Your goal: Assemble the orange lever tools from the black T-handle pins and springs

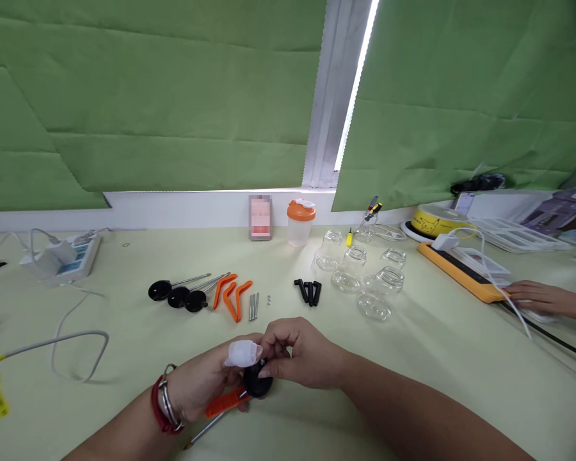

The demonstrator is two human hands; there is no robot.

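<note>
Left hand | white thumb wrap | dark red wristband | silver-toned bangle

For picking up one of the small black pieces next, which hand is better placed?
Probably the right hand: the small black pieces lie just beyond it, while the left hand is farther away, supporting the black disc and orange handle.

Open tabletop between glass jars and orange power strip, black parts and orange pieces obstructing ahead

green blinds, white power strip
</note>
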